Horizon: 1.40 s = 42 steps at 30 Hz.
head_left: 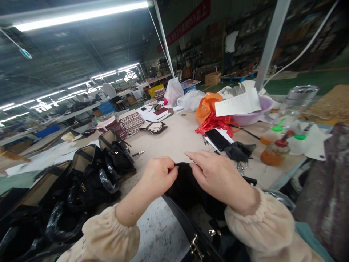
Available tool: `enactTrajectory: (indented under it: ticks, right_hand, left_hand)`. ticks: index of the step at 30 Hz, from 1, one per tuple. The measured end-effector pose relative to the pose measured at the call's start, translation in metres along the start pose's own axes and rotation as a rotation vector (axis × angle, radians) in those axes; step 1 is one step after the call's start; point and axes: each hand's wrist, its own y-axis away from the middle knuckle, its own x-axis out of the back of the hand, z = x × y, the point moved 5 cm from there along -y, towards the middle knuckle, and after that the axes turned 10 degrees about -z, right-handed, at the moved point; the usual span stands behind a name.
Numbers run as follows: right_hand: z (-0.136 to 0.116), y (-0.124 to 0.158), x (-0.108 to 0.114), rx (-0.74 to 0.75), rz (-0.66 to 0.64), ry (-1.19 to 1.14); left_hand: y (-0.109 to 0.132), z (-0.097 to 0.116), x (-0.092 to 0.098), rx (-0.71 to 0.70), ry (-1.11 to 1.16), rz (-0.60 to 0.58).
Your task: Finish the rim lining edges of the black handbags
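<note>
Grip matters here: left hand (159, 176) curls tight on the top rim of the black bag (185, 191), right hand (215, 174) lies flatter, also clamped on that rim, at the near edge of the bench (174, 140). Even tension likely keeps it straight.

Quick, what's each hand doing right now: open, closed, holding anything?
Left hand: closed, pinching the top edge of the black bag.
Right hand: closed, pinching the same edge beside it.

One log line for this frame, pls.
left hand: pinching rim of black soft fabric bag | right hand: fingers laid on same rim | nearby: black flat smartphone | surface: beige worktable
</note>
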Motion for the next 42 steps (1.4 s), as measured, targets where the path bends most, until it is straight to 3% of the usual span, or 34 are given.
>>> enactTrajectory:
  ticks: [4, 9, 21, 28, 35, 42]
  right_hand:
    - [0.019, 0.007, 0.013, -0.052, 0.106, -0.037]
    - [0.017, 0.011, 0.02, -0.058, 0.12, -0.03]
    - [-0.001, -0.002, -0.013, -0.07, -0.065, 0.133]
    - [-0.006, -0.008, -0.018, -0.101, -0.012, 0.2]
    - [-0.01, -0.003, -0.019, -0.028, -0.074, 0.129]
    - [-0.019, -0.002, -0.019, 0.015, -0.041, 0.139]
  left_hand:
    - [0.0, -0.001, 0.0, -0.004, 0.023, 0.008]
    - [0.0, -0.001, -0.001, 0.003, 0.014, 0.015]
    - [0.001, 0.001, 0.001, -0.007, 0.031, 0.012]
    - [0.001, -0.003, 0.0, -0.02, 0.052, 0.023]
    - [0.003, 0.001, 0.001, -0.052, 0.073, 0.047]
    - [0.009, 0.002, 0.004, -0.056, 0.093, 0.056]
